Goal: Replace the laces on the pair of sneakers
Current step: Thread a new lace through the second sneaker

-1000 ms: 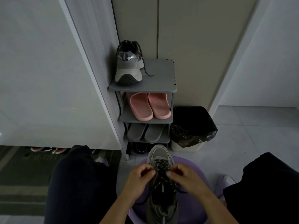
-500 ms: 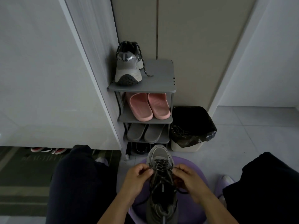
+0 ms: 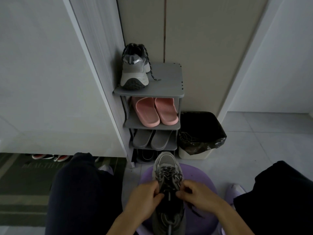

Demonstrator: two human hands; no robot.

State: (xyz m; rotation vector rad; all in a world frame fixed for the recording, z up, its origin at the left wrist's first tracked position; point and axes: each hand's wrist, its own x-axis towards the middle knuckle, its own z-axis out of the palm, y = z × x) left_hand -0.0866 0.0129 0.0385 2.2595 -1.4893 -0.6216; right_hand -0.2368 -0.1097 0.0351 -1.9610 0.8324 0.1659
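Trousers: dark, plain, matte, navy on the left leg (image 3: 81, 192) and near-black on the right leg (image 3: 279, 192). Forearms bare up to the near frame edge. Left hand (image 3: 144, 199) and right hand (image 3: 198, 195) bare. Pale lilac-white footwear shows beyond each knee: left foot (image 3: 105, 168), right foot (image 3: 235, 189). Its type is unclear.

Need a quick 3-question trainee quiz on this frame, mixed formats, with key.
1. True or false: the second sneaker stands on the top shelf of the shoe rack.
2. The pink slippers sit: A) on the floor, B) on the rack's second shelf from the top, C) on the top shelf.
3. Fill in: the left hand and right hand pinch the laces of the sneaker lying on a purple ____.
Key: 1 true; 2 B; 3 stool.
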